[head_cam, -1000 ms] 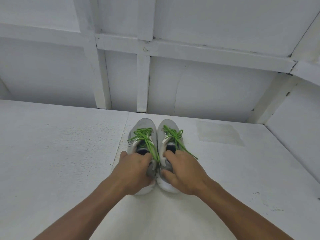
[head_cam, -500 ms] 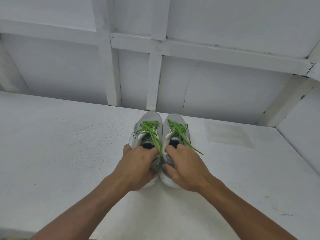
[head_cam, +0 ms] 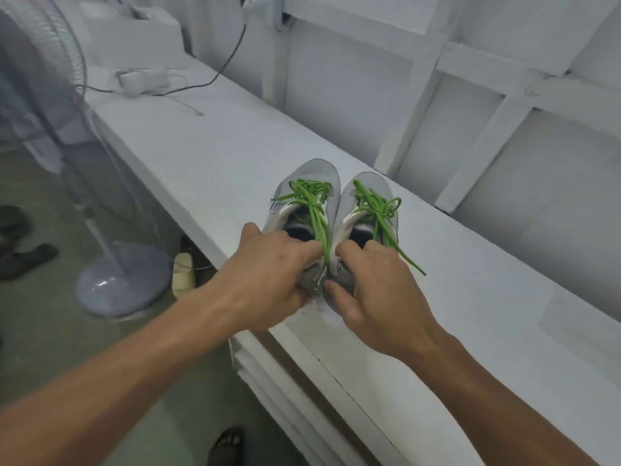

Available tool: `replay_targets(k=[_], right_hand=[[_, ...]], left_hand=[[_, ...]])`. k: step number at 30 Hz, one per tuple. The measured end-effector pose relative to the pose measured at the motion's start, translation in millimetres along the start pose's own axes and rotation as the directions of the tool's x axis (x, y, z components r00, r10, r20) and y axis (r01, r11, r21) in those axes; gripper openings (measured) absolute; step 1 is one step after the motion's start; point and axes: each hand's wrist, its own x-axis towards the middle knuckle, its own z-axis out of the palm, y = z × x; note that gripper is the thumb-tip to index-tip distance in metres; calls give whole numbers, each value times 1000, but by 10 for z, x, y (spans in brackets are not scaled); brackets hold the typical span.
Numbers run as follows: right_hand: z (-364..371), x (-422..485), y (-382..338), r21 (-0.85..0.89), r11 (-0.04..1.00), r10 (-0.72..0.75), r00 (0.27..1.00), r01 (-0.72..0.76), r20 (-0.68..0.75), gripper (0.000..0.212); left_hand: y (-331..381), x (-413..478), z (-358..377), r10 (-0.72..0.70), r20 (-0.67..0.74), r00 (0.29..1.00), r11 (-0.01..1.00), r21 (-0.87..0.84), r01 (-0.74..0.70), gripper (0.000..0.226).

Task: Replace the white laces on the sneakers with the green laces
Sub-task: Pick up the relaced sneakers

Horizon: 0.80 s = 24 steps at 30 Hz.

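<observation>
Two grey sneakers stand side by side on the white table (head_cam: pixel 208 156), toes pointing away from me. The left sneaker (head_cam: pixel 314 173) and the right sneaker (head_cam: pixel 368 188) both carry green laces (head_cam: pixel 311 193) tied in bows; one loose green end trails off to the right. My left hand (head_cam: pixel 268 277) grips the heel and collar of the left sneaker, fingers curled into its opening. My right hand (head_cam: pixel 376 284) grips the heel of the right sneaker the same way, thumb against its inner side. No white laces are in view.
The table's front edge (head_cam: pixel 255 341) runs close under my hands. A standing fan (head_cam: pixel 111 280) is on the floor at left, with footwear (head_cam: pixel 183 274) near it. A white device with a black cable (head_cam: pixel 144 82) lies at the table's far end. A framed white wall backs the table.
The view has swung left and tilted, now showing the floor, fan and table edge. Both hands keep the same hold on the sneakers' heels.
</observation>
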Motion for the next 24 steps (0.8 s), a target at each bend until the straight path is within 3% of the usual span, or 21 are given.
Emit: replay_targets(k=[7,13,19,24], right_hand=[[298,189,-764,168,949,-282,956,265,84,24],[863,235,-1514,308,849,-484,866,430,126,22],[1532,-86,-1833,458,819,-498,824,345,270,25],[1992,-547,-1793,500,852,-386,828,151,407,24]], left_hand=[[-288,-1016,-204,-292,-87,952,954,40,296,23],[-620,-1997,-129,-500,-85,862,858,86,507,27],[-776,-2533,209,-636,58,770,771,90,630,22],[-912,-2700,731,-551,210,808,833,87,546,31]])
